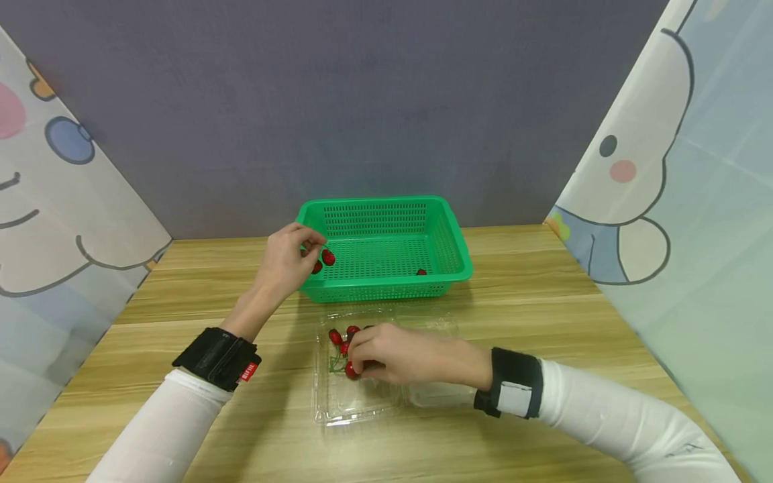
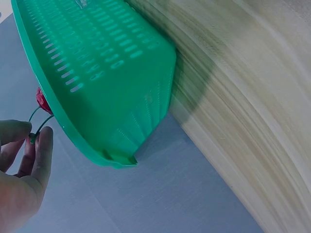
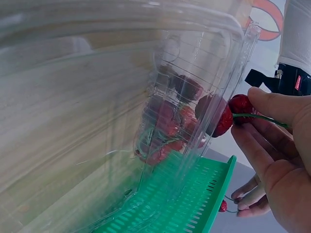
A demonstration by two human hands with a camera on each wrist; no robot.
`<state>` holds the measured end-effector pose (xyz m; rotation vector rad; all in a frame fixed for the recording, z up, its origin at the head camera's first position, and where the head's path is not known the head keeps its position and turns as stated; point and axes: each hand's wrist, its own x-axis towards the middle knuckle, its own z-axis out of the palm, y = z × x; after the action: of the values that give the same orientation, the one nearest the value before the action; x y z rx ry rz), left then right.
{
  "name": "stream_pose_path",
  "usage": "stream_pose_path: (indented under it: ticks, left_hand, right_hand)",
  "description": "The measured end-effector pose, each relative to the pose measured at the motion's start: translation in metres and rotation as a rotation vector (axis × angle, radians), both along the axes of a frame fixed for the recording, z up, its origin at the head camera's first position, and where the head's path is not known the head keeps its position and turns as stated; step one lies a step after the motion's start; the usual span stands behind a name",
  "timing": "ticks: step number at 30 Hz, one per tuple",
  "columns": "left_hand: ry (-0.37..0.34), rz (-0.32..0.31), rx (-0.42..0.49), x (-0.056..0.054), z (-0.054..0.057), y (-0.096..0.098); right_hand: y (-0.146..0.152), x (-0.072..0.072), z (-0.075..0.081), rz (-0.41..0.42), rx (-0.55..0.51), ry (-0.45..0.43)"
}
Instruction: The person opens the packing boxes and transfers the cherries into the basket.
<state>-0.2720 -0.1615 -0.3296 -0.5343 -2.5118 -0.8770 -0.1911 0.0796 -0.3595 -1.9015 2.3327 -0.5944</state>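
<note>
My left hand [image 1: 288, 258] is above the left end of a green plastic basket [image 1: 386, 287]. Its thumb and fingertips pinch the green stems [image 2: 41, 125] of a pair of red cherries [image 1: 328, 257], which hang just inside the rim. Down in a clear plastic clamshell box [image 1: 345, 421], my right hand [image 1: 391, 353] has its thumb and fingers about a dark red cherry [image 3: 241, 104] with a green stem. Several more cherries [image 1: 335, 337] lie together in the box's left half, partly hidden by that hand.
Another cherry [image 1: 421, 272] sits at the basket's front right. The box is in front of the basket on a wood-grain table [image 1: 531, 302], its lid half spread to the right under my right forearm. A grey wall [image 1: 374, 100] rises close behind the basket.
</note>
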Motion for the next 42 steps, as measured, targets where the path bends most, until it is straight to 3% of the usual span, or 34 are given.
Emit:
stream_pose_path:
  ticks: [31,42]
  left_hand:
    - [-0.015,-0.039,-0.028,0.004,0.002,0.0]
    - [0.033,-0.084,-0.042,0.009,0.0,0.001]
  right_hand:
    - [0.003,0.0,0.005,-0.005,-0.044,-0.034]
    - [0.008,-0.006,0.011,-0.016,-0.112,-0.018]
